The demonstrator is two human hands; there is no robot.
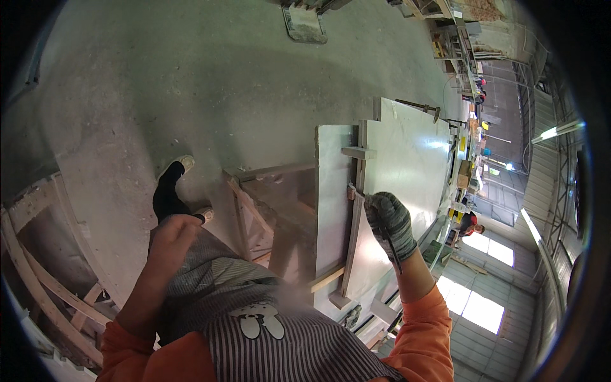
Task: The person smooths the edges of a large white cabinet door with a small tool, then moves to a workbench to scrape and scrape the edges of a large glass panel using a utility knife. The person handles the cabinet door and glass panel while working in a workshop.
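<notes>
My right hand [390, 224], in a grey striped knit glove, is closed around a thin dark rod [386, 237] that runs down past the wrist. It is over the near edge of a large pale, shiny slab [407, 143]. A narrower grey slab strip [334, 191] lies along that edge, with a dark gap between them. Small blocks [359, 153] sit across the gap. My left hand [173, 240] is bare and hangs beside my striped apron [280, 337], its fingers curled in with nothing showing in them.
Beneath the slabs stands a wooden frame [251, 213]. A curved wooden frame [38, 267] is at the lower left. Metal clamps [436, 113] grip the slab's far edge. Another person [470, 224] is at the far right, among benches and boxes. A flat tray-like piece [304, 24] rests on the floor.
</notes>
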